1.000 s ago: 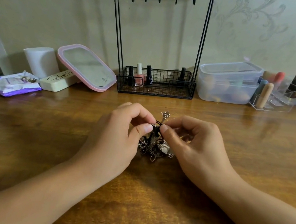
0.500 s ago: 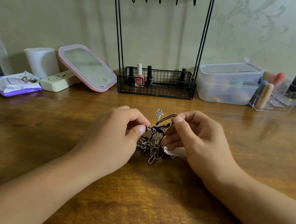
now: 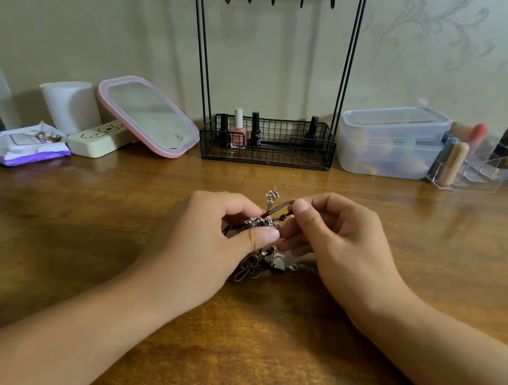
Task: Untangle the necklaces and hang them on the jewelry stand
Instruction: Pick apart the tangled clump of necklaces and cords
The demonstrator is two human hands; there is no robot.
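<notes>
A tangled clump of necklaces (image 3: 260, 261), silver chains and dark cords with small pendants, sits at the middle of the wooden table, partly lifted between my hands. My left hand (image 3: 218, 240) pinches the top of the clump between thumb and forefinger. My right hand (image 3: 335, 238) pinches a dark cord loop beside a silver pendant (image 3: 272, 195) that sticks up. A thin chain trails out under my right palm. The black wire jewelry stand (image 3: 268, 61) rises at the back, its several hooks bare.
Nail polish bottles (image 3: 239, 128) stand in the stand's wire basket. To its left lie a pink-rimmed mirror (image 3: 147, 119), a white cup (image 3: 70, 105) and a wipes pack (image 3: 27, 144). Clear plastic boxes (image 3: 390, 140) and a cosmetics organizer (image 3: 469, 166) stand to the right.
My right hand has drawn the dark cord loop up and rightward out of the clump. The left hand has kept its pinch, and a chain now trails right.
</notes>
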